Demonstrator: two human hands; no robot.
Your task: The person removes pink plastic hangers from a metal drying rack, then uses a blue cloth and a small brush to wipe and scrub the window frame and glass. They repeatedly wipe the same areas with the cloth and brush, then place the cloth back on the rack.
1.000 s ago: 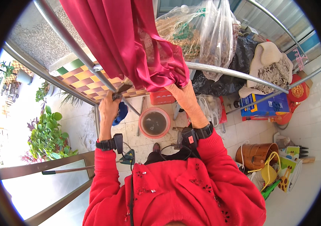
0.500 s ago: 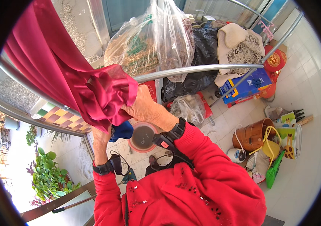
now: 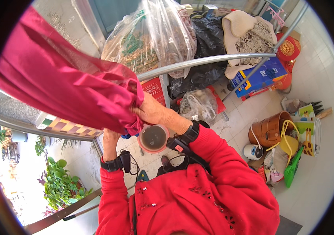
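A long crimson satin cloth (image 3: 69, 86) stretches from the upper left down to my hands, with bunched folds at its lower right end. My right hand (image 3: 152, 109) is closed on those gathered folds, its fingers partly lost in the fabric. Just below the cloth's lower edge, my left hand (image 3: 110, 137) shows only its back and wrist; the cloth covers its fingers. A bit of blue fabric (image 3: 126, 136) peeks out between the two hands. Beneath them on the floor stands a pink basin (image 3: 154, 150) holding dark, murky water.
A curved metal rail (image 3: 206, 60) crosses beyond my hands. Behind it lie a clear plastic bag of dried stalks (image 3: 135, 47), a black bag (image 3: 210, 43) and a blue box (image 3: 261, 78). A brown wooden bucket (image 3: 267, 129) stands to the right; leafy plants (image 3: 63, 184) grow lower left.
The cloth has swung lower and spread wider, covering more of my left hand and most of the blue fabric. My right hand keeps its grip on the cloth and sits slightly lower.
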